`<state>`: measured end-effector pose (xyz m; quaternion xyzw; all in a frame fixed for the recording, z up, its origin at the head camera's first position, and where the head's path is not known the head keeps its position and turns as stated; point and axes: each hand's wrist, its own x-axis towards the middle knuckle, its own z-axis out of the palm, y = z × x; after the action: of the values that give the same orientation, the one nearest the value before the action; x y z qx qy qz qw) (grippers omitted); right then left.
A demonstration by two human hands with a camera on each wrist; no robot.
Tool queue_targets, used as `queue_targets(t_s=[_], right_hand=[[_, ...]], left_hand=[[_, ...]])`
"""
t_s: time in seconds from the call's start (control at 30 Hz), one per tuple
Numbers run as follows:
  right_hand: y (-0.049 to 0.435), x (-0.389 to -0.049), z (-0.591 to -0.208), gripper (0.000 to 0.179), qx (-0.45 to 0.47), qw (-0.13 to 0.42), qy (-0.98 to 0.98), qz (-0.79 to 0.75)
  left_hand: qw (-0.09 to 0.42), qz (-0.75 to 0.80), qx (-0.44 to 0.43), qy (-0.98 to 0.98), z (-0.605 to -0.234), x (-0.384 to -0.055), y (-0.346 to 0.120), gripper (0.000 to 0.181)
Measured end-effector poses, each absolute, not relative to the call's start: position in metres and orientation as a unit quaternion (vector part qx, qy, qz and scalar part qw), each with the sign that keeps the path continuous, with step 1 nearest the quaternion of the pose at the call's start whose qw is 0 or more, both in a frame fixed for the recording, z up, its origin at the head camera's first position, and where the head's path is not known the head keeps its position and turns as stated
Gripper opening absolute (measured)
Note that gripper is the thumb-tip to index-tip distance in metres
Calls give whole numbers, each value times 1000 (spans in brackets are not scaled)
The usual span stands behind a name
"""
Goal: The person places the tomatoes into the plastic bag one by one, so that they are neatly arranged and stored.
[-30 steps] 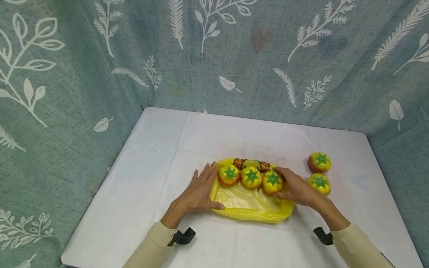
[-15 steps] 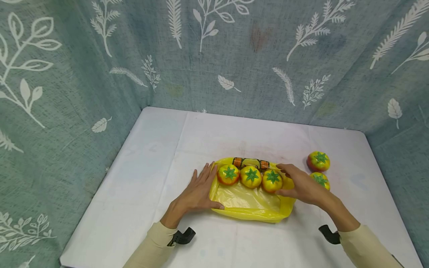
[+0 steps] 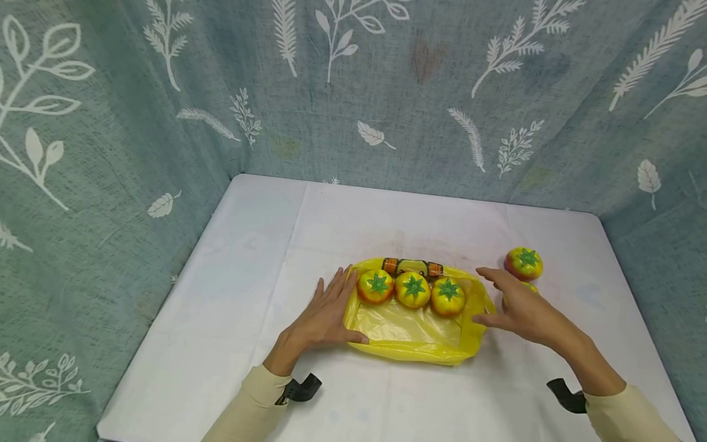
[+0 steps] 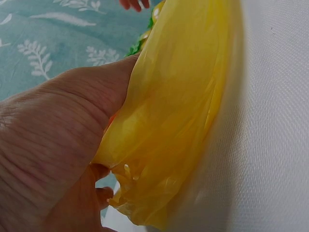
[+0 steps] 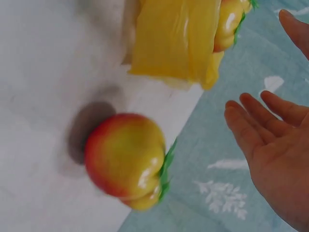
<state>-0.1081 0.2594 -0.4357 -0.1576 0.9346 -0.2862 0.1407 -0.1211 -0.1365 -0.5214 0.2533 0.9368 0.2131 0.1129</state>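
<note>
A yellow plastic bag [image 3: 405, 353], spread low and rectangular, lies on the table with its mouth facing up. Three tomato-like toy fruits with green star tops stand in a row along its far side: left fruit [image 3: 375, 286], middle fruit [image 3: 412, 290], right fruit [image 3: 448, 297]. My left hand [image 3: 328, 310] rests on the bag's left end, fingers extended and thumb over the near corner. Beyond the bag's right end, my right hand [image 3: 527, 313] hovers with fingers spread, holding nothing. It partly hides a yellow loose fruit [image 3: 530, 286]; a redder loose fruit [image 3: 523, 264] sits just behind.
An orange-and-black printed patch [image 3: 413, 267] shows on the bag's far wall. The white-covered table [image 3: 248, 245] is bordered by a teal leaf-patterned curtain [image 3: 331, 135] at the back and sides. Black wrist straps [image 3: 302, 388] hang below the sleeves.
My right hand has let go of the rightmost fruit in the bag and moved right, toward the two loose fruits. My left hand stays at the bag's left end.
</note>
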Motion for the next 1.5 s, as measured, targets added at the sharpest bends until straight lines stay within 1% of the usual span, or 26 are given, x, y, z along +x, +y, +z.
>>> queue_targets(t_s=[0.2,0.7,0.87,1.03,1.23,1.5], right_hand=[[276,-105,-436,100,-126,138,942,-279],[316,-92,-456,106,-49,120,951,-280],[329,-89,-463,110,-34,105,954,-280],[336,-87,-468,115,-23,102,953,-284],[340,-87,-478,115,-18,92,934,-344],[342,-83,-493,111,-18,62,920,-387]], left_hand=[[114,210,252,938,-522,-121,-137,137],[115,213,252,937,-521,-122,-136,136],[117,215,252,936,-521,-122,-136,136],[117,212,254,937,-521,-123,-136,136],[117,218,255,935,-520,-122,-136,136],[115,212,252,937,-520,-122,-136,137]])
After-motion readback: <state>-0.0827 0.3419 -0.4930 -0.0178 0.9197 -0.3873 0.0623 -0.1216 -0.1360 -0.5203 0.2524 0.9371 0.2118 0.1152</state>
